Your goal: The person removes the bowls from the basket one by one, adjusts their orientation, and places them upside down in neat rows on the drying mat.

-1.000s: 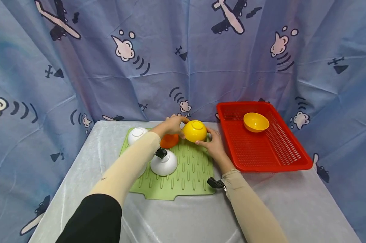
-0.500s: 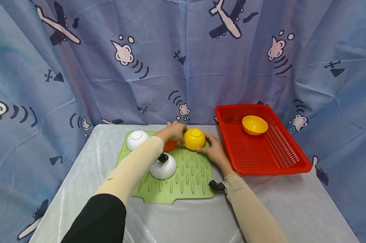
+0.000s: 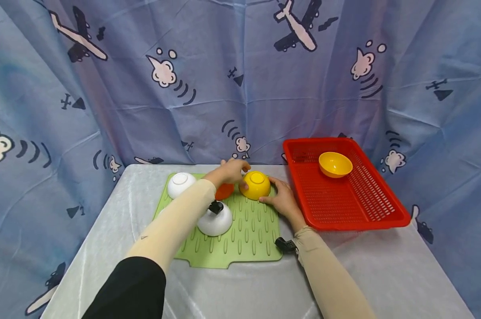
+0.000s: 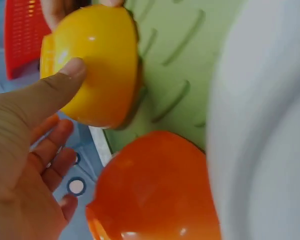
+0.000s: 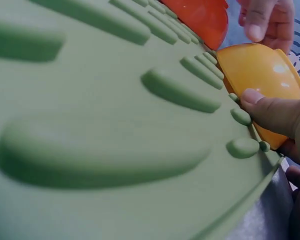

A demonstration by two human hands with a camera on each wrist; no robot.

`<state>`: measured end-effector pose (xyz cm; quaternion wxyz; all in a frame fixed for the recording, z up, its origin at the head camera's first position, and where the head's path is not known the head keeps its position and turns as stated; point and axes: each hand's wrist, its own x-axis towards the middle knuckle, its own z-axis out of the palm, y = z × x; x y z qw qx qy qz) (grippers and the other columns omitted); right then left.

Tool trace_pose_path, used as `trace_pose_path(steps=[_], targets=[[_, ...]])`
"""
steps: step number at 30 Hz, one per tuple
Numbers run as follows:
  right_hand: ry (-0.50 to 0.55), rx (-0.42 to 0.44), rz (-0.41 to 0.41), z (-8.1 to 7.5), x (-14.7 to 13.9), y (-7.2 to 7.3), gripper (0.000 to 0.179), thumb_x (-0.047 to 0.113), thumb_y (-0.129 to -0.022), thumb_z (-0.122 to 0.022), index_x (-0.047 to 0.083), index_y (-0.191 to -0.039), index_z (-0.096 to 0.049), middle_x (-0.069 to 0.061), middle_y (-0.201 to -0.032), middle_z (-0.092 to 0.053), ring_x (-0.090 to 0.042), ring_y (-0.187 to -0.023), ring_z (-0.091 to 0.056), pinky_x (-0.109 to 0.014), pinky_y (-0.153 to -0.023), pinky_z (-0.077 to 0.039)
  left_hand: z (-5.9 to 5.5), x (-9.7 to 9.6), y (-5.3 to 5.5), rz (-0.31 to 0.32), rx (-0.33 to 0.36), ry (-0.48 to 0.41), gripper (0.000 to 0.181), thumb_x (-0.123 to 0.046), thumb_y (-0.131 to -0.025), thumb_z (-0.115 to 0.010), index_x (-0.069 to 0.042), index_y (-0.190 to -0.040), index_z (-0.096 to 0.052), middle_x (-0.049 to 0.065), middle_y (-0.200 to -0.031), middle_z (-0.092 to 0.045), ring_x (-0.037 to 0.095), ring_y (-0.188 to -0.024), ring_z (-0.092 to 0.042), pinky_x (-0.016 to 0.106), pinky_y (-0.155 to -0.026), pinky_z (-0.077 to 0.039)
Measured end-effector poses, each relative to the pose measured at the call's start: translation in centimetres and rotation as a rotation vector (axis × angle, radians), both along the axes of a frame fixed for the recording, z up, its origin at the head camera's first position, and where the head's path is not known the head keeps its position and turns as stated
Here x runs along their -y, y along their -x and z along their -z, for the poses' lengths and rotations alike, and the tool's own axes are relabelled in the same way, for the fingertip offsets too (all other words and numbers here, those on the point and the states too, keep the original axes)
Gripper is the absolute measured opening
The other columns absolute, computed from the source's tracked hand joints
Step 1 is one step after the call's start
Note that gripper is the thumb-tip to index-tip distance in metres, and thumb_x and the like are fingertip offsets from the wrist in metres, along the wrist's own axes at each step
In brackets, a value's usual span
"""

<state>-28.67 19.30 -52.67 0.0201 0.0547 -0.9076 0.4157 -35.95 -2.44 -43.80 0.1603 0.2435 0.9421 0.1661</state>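
Note:
An upside-down yellow bowl (image 3: 255, 186) sits on the far right corner of a green drying mat (image 3: 244, 239). My right hand (image 3: 282, 197) holds its right side, with the thumb (image 5: 270, 111) low by the rim and fingers behind. At the bowl's left is my left hand (image 3: 233, 172), its fingers (image 4: 55, 150) spread off the bowl and its thumb (image 4: 50, 90) over the bowl's side, contact unclear. An inverted orange bowl (image 4: 150, 190) stands beside it, partly hidden by the left hand in the head view. Two inverted white bowls (image 3: 215, 220) (image 3: 180, 183) flank my left forearm.
Right of the mat stands a red plastic basket (image 3: 352, 208) with an upright yellow bowl (image 3: 335, 165) inside. A pale cloth covers the table (image 3: 240, 292). Behind it hangs a blue curtain (image 3: 208, 119) with airplane prints.
The yellow bowl has come down onto the mat in my hands. My left fingers have since loosened from it, while the right hand stays at its side.

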Motion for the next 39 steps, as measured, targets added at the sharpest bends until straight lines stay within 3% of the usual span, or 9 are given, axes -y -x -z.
trace_pose_path(steps=[4, 8, 14, 18, 25, 29, 34, 39], targets=[[-0.001, -0.014, -0.004, -0.3, -0.3, -0.1, 0.089, 0.027, -0.078, -0.091, 0.005, -0.152, -0.047, -0.018, -0.154, -0.048, -0.039, -0.145, -0.037, -0.054, -0.122, -0.023, -0.3, -0.7, 0.0, 0.054, -0.010, -0.085, 0.068, -0.031, -0.083, -0.087, -0.014, -0.143, -0.059, -0.001, -0.135, -0.064, 0.024, -0.127, -0.048, 0.054, -0.107, -0.027], [-0.013, -0.007, -0.014, -0.3, -0.1, -0.3, 0.089, 0.029, -0.078, -0.091, 0.006, -0.152, -0.048, -0.017, -0.154, -0.048, -0.039, -0.145, -0.037, -0.056, -0.122, -0.021, -0.3, -1.1, -0.3, 0.070, 0.001, -0.112, 0.063, -0.027, -0.085, -0.086, -0.015, -0.142, -0.061, -0.001, -0.131, -0.065, 0.023, -0.126, -0.047, 0.056, -0.108, -0.026], [-0.033, 0.012, -0.027, -0.3, 0.2, -0.4, 0.090, 0.030, -0.080, -0.089, 0.006, -0.154, -0.045, -0.017, -0.157, -0.045, -0.039, -0.147, -0.034, -0.058, -0.122, -0.014, -0.4, -1.2, -0.9, 0.039, -0.024, -0.092, 0.057, -0.026, -0.084, -0.086, -0.020, -0.136, -0.067, -0.003, -0.129, -0.065, 0.024, -0.127, -0.047, 0.056, -0.108, -0.027], [-0.060, 0.010, -0.016, -0.6, 0.6, -0.9, 0.091, 0.029, -0.080, -0.088, 0.003, -0.154, -0.042, -0.019, -0.157, -0.044, -0.041, -0.146, -0.034, -0.061, -0.120, -0.014, -0.4, -1.1, -1.3, -0.014, -0.006, -0.111, 0.054, -0.026, -0.083, -0.087, -0.025, -0.133, -0.070, -0.005, -0.129, -0.065, 0.025, -0.129, -0.049, 0.054, -0.106, -0.030], [-0.093, -0.023, 0.035, -2.2, 2.0, -3.8, 0.090, 0.029, -0.084, -0.084, -0.002, -0.154, -0.038, -0.023, -0.158, -0.039, -0.044, -0.147, -0.031, -0.063, -0.119, -0.018, 0.4, -1.0, -1.8, -0.069, 0.026, -0.159, 0.053, -0.027, -0.083, -0.087, -0.028, -0.133, -0.070, -0.006, -0.129, -0.065, 0.026, -0.127, -0.051, 0.052, -0.104, -0.031], [-0.118, -0.018, -0.019, -4.4, 2.6, -6.4, 0.089, 0.032, -0.087, -0.080, -0.002, -0.155, -0.034, -0.024, -0.160, -0.034, -0.044, -0.149, -0.028, -0.063, -0.120, -0.020, 0.7, -0.8, -1.9, -0.080, 0.033, -0.175, 0.052, -0.027, -0.082, -0.087, -0.029, -0.132, -0.071, -0.006, -0.129, -0.065, 0.026, -0.126, -0.051, 0.052, -0.104, -0.030], [-0.068, -0.017, -0.196, -8.7, 1.4, -9.3, 0.082, 0.036, -0.090, -0.078, 0.006, -0.156, -0.039, -0.020, -0.159, -0.040, -0.041, -0.147, -0.037, -0.062, -0.117, -0.031, 0.5, -0.8, -1.7, -0.061, 0.022, -0.197, 0.051, -0.027, -0.083, -0.087, -0.029, -0.131, -0.071, -0.006, -0.130, -0.066, 0.026, -0.126, -0.049, 0.053, -0.104, -0.030], [-0.021, -0.049, -0.330, -12.9, -1.8, -10.1, 0.072, 0.037, -0.092, -0.078, 0.013, -0.153, -0.047, -0.010, -0.154, -0.049, -0.037, -0.141, -0.046, -0.061, -0.113, -0.036, 0.7, -0.8, -1.6, -0.066, 0.023, -0.203, 0.050, -0.027, -0.083, -0.086, -0.029, -0.131, -0.072, -0.007, -0.130, -0.068, 0.025, -0.129, -0.047, 0.051, -0.104, -0.028]])
